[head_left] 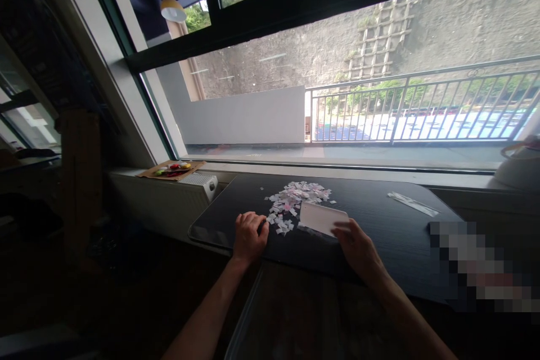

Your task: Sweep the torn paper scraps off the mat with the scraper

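My right hand (358, 247) pinches the right end of a pale, flat rectangular piece, like a card (323, 218), tilted over the near side of a pile of small paper pieces (301, 194). Something clear and shiny shows along the card's lower edge; I cannot tell what it is. Left of the pile, my left hand (250, 237) rests near the table's front edge with its fingers curled. A dark spot shows between thumb and forefinger, and whether it is an object or a gap is unclear. Mostly white, some of the paper pieces are pinkish.
The dark table (371, 202) stands against a large window. Thin white strips (413, 204) lie at its right, by a blurred-out area. On the left, a brown board (172, 170) with colourful items lies on the sill above a radiator (198, 185). A whitish rounded object (518, 166) stands far right.
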Available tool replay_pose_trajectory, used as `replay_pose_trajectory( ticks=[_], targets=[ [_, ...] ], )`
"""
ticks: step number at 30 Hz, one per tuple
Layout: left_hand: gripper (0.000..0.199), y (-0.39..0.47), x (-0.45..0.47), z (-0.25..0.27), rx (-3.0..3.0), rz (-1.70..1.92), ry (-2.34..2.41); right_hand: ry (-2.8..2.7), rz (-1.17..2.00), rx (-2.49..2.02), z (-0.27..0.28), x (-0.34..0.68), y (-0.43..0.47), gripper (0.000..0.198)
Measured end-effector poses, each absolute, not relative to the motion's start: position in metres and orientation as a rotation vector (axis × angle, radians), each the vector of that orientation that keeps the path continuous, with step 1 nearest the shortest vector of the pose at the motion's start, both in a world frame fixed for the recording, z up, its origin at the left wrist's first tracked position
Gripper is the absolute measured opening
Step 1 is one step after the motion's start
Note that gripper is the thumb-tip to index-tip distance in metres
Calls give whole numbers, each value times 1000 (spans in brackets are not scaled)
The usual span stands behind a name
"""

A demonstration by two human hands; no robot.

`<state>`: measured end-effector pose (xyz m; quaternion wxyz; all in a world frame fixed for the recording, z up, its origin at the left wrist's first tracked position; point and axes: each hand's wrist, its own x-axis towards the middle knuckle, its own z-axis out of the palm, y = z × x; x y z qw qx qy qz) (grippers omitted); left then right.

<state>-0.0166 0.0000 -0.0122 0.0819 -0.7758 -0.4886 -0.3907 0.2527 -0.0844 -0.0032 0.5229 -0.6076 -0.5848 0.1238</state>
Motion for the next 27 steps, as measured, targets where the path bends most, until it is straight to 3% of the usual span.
replay_pose_trajectory(
  ticks=[14, 27],
  targets=[
    [16, 0, -17, -11, -2325, -1183, -1451, -1236, 183, -1622, -1, 254, -90, 24],
    [14, -2, -16, -10, -2326, -1195, -1467, -1338, 283, -1556, 1, 253, -90, 28]
  ],
)
